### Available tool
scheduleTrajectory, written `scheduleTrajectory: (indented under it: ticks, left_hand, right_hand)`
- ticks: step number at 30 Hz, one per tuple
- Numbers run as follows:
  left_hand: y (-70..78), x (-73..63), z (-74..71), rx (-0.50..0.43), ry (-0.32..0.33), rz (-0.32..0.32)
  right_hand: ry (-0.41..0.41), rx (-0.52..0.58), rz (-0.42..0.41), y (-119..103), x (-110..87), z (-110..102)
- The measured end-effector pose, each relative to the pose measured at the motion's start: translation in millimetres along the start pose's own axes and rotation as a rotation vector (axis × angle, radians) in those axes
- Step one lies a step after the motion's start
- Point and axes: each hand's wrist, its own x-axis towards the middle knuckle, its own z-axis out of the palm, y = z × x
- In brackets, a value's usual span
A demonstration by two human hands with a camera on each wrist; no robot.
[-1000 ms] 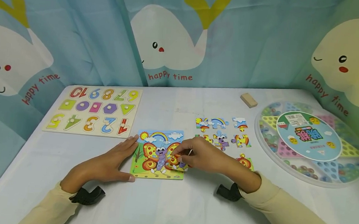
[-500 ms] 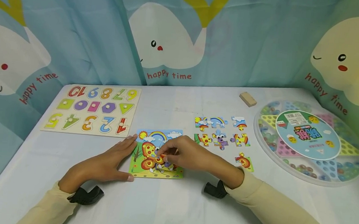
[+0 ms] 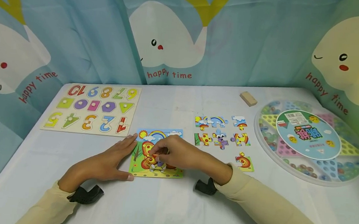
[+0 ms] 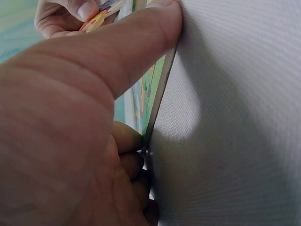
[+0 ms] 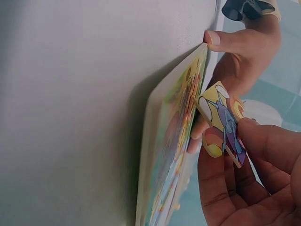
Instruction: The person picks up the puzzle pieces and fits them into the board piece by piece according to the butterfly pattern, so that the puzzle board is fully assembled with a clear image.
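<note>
A butterfly puzzle board (image 3: 139, 169) lies on the white table. My left hand (image 3: 106, 164) rests along its left side, fingers stretched out at the upper edge and thumb at the near corner; the left wrist view has the thumb (image 4: 136, 44) against the board's edge. Above the picture, my right hand (image 3: 179, 153) pinches a jigsaw piece (image 5: 221, 113) between thumb and fingers. Purple body, white feet and yellow ground are printed on this piece, which is tilted over the board in the right wrist view. The right hand covers part of the butterfly.
Several loose jigsaw pieces (image 3: 220, 138) lie in rows to the right of the board. Back left is a number-and-shape board (image 3: 90, 109). A round, clear case (image 3: 308, 141) of marbles stands on the right, a small wooden block (image 3: 248, 99) behind. A whale-print curtain (image 3: 243, 43) hangs behind.
My right hand has moved left across the board with the jigsaw piece, from its right side to the middle. The left hand has stayed at the board's left side.
</note>
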Motion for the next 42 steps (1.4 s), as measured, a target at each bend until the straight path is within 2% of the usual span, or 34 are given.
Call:
scheduleTrajectory:
  ticks: [11, 25, 33, 42]
  left_hand:
    - [0.3, 1.0, 0.4, 0.000, 0.009, 0.001]
    - [0.1, 1.9, 0.9, 0.007, 0.006, 0.003]
    - [-0.4, 1.5, 0.8, 0.001, 0.009, 0.003]
    - [-2.0, 1.4, 1.8, -0.003, 0.012, 0.014]
  right_hand:
    - [-0.029, -0.014, -0.005, -4, 7.7, 9]
    - [-0.018, -0.120, 0.143, -10, 13.7, 14]
    - [-0.006, -0.177, 0.158, -10, 16.5, 17]
    - [-0.017, -0.191, 0.173, -9, 18.6, 18]
